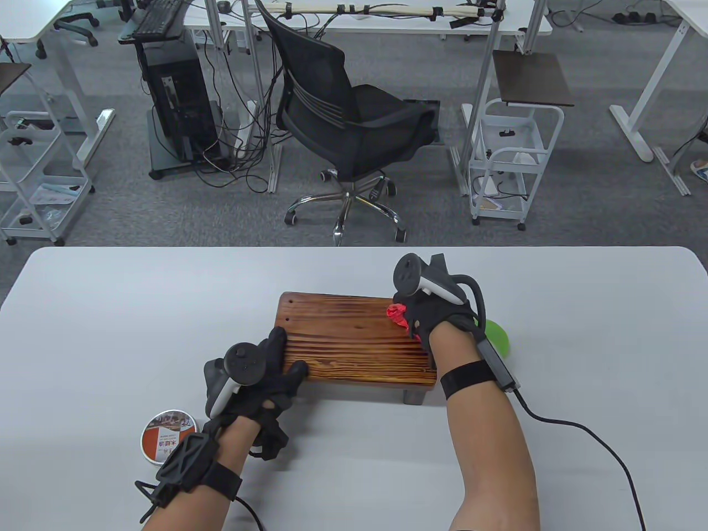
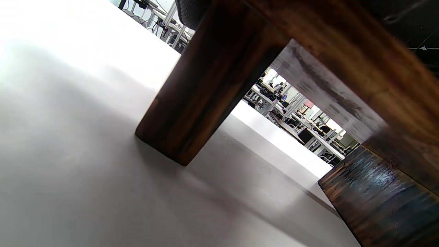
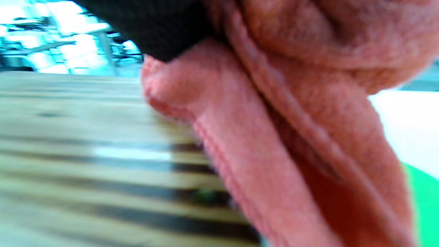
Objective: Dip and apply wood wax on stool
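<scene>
The stool (image 1: 354,340) sits low in the middle of the white table (image 1: 110,310), its striped, dark-stained top facing up. The right hand (image 1: 437,310) is at the stool's far right corner, bunching a red cloth (image 1: 396,313) and pressing it onto the wood; the right wrist view shows the cloth (image 3: 274,144) folded under the glove and lying on the grain. The left hand (image 1: 260,381) grips the near left corner of the stool, fingers spread over the top edge, seemingly to steady it. The left wrist view looks under the seat, past a stool leg (image 2: 202,85) standing on the table.

By this, the applying is under way: the cloth is on the wood, so the dipping has probably been done at least once. A faint sheen shows on the boards in the right wrist view, but I cannot tell which parts are waxed and which are bare. Most of the top lies left of the cloth, and it likely needs covering, perhaps with a fresh dip.

The wax tin (image 1: 168,436) stands on the table at the near left, just beside the left wrist; whether it is open or lidded is unclear. A green object (image 1: 496,338) lies just right of the stool, partly hidden behind the right wrist. The right glove's cable (image 1: 581,431) trails across the table on the near right. Reaching the tin again means crossing over the left arm, which stands in the way.
</scene>
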The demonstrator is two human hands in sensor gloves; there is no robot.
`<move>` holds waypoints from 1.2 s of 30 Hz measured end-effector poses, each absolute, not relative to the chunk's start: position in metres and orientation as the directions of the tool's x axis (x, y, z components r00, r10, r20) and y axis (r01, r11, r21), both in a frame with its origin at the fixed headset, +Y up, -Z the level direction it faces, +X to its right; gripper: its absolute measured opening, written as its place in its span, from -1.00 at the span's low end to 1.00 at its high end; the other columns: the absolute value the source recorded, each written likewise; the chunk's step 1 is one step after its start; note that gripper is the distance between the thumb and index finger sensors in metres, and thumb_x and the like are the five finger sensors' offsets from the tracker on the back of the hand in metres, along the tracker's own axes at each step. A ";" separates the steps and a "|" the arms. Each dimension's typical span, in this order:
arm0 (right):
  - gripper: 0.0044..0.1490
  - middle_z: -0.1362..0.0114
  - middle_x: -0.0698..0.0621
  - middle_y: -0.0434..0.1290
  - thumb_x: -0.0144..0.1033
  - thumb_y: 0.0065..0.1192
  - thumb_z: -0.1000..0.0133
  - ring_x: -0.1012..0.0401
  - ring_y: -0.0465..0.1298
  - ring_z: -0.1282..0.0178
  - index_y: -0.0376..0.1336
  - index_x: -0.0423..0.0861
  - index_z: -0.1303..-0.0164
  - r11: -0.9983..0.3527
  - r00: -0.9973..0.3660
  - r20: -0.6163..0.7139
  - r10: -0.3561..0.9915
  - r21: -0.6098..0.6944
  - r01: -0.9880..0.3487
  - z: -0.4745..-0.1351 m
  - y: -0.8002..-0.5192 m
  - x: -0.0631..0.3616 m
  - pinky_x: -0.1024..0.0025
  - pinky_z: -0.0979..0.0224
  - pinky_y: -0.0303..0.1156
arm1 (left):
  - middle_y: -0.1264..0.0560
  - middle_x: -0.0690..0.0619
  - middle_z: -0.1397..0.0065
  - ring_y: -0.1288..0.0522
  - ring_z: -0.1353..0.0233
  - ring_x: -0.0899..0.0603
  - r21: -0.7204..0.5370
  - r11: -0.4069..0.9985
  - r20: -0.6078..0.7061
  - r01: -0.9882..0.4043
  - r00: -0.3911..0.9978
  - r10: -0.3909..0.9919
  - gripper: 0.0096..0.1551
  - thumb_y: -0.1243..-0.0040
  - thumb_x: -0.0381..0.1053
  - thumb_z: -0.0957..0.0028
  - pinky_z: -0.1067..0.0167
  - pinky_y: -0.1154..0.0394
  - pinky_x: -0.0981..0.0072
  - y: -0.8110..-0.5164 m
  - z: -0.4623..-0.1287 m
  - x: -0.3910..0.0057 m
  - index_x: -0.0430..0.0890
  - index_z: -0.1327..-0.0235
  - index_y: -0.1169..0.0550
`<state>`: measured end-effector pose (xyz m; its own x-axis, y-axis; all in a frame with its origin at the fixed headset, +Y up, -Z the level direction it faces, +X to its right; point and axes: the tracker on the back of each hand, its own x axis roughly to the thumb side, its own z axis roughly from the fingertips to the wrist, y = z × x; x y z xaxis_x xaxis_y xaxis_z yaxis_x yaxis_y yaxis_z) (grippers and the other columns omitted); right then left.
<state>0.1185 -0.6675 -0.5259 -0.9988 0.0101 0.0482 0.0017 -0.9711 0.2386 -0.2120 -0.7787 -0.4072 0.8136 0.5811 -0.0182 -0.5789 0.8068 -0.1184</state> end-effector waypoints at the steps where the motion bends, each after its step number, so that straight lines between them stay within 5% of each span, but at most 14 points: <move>1: -0.36 -0.61 0.05 0.34 -0.22 0.40 -0.18 -0.04 0.43 -0.56 0.31 0.20 -0.52 -0.973 -0.999 0.032 0.022 0.232 -0.014 -0.526 -0.669 0.122 -0.14 -0.54 0.41 | -0.02 -0.22 -0.83 0.19 -0.68 -0.56 -0.119 0.806 -0.018 -0.579 0.813 0.582 0.21 -0.04 0.61 -0.01 -0.30 0.19 -0.79 -0.779 -0.407 -0.212 0.17 -0.75 0.16; 8: -0.36 -0.60 0.03 0.35 -0.22 0.42 -0.17 -0.05 0.44 -0.54 0.34 0.17 -0.51 -0.962 -0.981 0.191 0.018 0.270 0.035 -0.503 -0.666 0.108 -0.12 -0.52 0.44 | -0.03 -0.22 -0.82 0.19 -0.69 -0.56 -0.120 0.807 -0.017 -0.579 0.813 0.581 0.21 -0.04 0.61 -0.01 -0.30 0.18 -0.79 -0.779 -0.407 -0.212 0.16 -0.75 0.16; 13: -0.36 -0.58 0.04 0.36 -0.21 0.41 -0.16 -0.04 0.46 -0.53 0.33 0.18 -0.51 -0.974 -0.981 0.191 0.017 0.224 0.026 -0.498 -0.667 0.112 -0.12 -0.50 0.46 | -0.03 -0.22 -0.82 0.19 -0.69 -0.56 -0.120 0.806 -0.020 -0.579 0.813 0.581 0.21 -0.04 0.62 -0.01 -0.30 0.19 -0.79 -0.779 -0.407 -0.212 0.17 -0.75 0.16; 19: -0.35 -0.57 0.04 0.38 -0.21 0.42 -0.15 -0.03 0.48 -0.50 0.33 0.17 -0.50 -0.987 -0.973 0.172 0.157 0.051 -0.150 -0.476 -0.641 0.154 -0.11 -0.48 0.48 | -0.03 -0.22 -0.83 0.20 -0.69 -0.56 -0.125 0.805 -0.019 -0.580 0.813 0.582 0.21 -0.04 0.62 -0.01 -0.30 0.19 -0.79 -0.778 -0.408 -0.212 0.17 -0.75 0.16; 26: -0.35 -0.57 0.05 0.37 -0.21 0.42 -0.15 -0.03 0.48 -0.51 0.32 0.17 -0.51 -0.994 -0.992 0.065 0.105 -0.009 -0.106 -0.432 -0.623 0.226 -0.12 -0.49 0.47 | -0.03 -0.22 -0.82 0.20 -0.69 -0.56 -0.124 0.809 -0.019 -0.575 0.817 0.577 0.22 -0.04 0.62 -0.01 -0.30 0.19 -0.78 -0.778 -0.408 -0.212 0.17 -0.75 0.16; 30: -0.35 -0.58 0.05 0.37 -0.21 0.41 -0.15 -0.03 0.47 -0.52 0.32 0.17 -0.51 -0.998 -0.998 -0.028 0.057 -0.007 -0.057 -0.404 -0.639 0.272 -0.13 -0.50 0.46 | -0.04 -0.22 -0.83 0.20 -0.68 -0.56 -0.124 0.811 -0.021 -0.572 0.819 0.574 0.22 -0.04 0.62 -0.01 -0.30 0.19 -0.79 -0.778 -0.408 -0.212 0.17 -0.76 0.16; 36: -0.34 -0.58 0.07 0.36 -0.20 0.41 -0.14 -0.02 0.46 -0.55 0.31 0.18 -0.51 -0.996 -0.988 -0.138 -0.076 0.063 0.068 -0.368 -0.701 0.320 -0.15 -0.51 0.44 | -0.04 -0.22 -0.82 0.20 -0.68 -0.56 -0.122 0.812 -0.021 -0.570 0.820 0.572 0.22 -0.04 0.62 -0.01 -0.30 0.18 -0.78 -0.778 -0.408 -0.212 0.17 -0.76 0.16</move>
